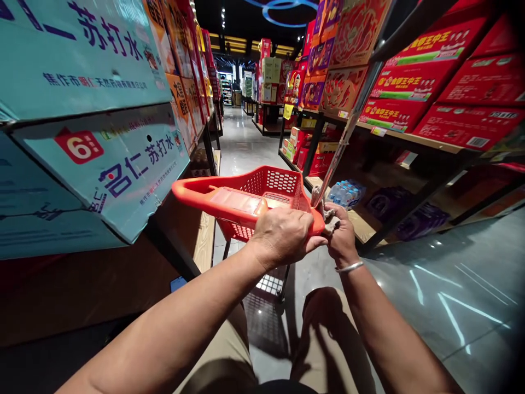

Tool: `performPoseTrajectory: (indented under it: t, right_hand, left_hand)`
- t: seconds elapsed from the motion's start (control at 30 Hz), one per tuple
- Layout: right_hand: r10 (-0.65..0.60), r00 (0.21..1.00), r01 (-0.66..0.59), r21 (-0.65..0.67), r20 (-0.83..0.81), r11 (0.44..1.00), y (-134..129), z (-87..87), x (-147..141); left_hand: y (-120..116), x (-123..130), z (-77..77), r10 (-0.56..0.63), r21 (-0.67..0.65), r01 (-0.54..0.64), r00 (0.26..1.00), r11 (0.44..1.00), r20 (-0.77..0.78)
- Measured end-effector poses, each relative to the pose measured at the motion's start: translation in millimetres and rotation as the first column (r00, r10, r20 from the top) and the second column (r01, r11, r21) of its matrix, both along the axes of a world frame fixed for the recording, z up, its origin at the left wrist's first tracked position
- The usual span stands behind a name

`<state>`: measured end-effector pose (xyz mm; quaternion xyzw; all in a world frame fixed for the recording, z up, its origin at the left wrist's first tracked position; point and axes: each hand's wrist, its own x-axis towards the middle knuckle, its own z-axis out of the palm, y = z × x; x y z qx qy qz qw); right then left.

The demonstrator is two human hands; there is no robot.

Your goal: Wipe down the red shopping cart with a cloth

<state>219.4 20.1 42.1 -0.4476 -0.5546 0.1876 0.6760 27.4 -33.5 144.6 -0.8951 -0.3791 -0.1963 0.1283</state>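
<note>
A red plastic shopping cart (pixel 197 192) stands in front of me, its handle end facing my body. My left hand (pixel 282 232) has its fingers wrapped over the cart's handle near the right corner. Just beside it, my right hand (pixel 343 232) is closed on a crumpled greyish cloth (pixel 332 221), pressed against that same corner. A thin metal pole (pixel 343 135) rises at a slant from the corner towards the upper right; its foot is partly covered by the cloth. The cart's basket looks empty through its perforated walls. A silver bracelet (pixel 350 267) circles my right wrist.
Light-blue cartons (pixel 123 175) jut out close on the left. Red boxes (pixel 410 82) fill the right shelf, with wrapped water bottles (pixel 346 194) and purple packs (pixel 422 219) below. A shiny aisle floor (pixel 241 131) runs ahead between stacked goods.
</note>
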Motion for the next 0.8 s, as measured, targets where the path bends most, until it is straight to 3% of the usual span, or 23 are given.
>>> performPoseTrajectory:
  t: [0.1,0.17,0.3,0.4,0.5,0.67,0.8]
  right_hand:
    - [0.042,0.999,-0.042,-0.008,-0.005,0.999,-22.5,16.7,0.9]
    - [0.068,0.993,-0.070,-0.013,-0.098,0.997,-33.5,32.2,-0.6]
    - [0.000,0.956,0.022,0.071,-0.295,0.997,-35.2,60.3,-7.3]
    - [-0.057,0.996,0.059,0.017,-0.070,0.998,-23.0,74.2,-9.7]
    - [-0.154,0.968,0.158,-0.001,0.196,0.987,-9.2,85.7,-9.6]
    - [-0.250,0.943,0.246,0.045,0.220,0.968,1.4,117.1,-9.3]
    - [-0.277,0.941,0.237,0.205,0.196,0.950,10.7,169.0,-5.8]
  left_hand:
    - [0.0,-2.2,0.1,0.011,-0.005,-0.011,1.000,1.000,0.006]
    - [0.9,-3.0,-0.1,0.020,-0.013,-0.020,1.000,1.000,0.014]
    - [0.7,-3.0,-0.2,0.006,-0.019,-0.005,0.999,1.000,0.040]
    - [-1.2,-2.7,0.1,-0.010,-0.010,0.010,0.998,1.000,0.056]
    - [-2.3,-2.9,0.4,-0.029,0.008,0.028,0.999,1.000,0.044]
    - [-2.1,-2.7,2.6,0.013,-0.018,-0.013,1.000,1.000,0.017]
    - [-2.3,-0.7,4.9,0.020,-0.073,-0.021,1.000,0.997,-0.009]
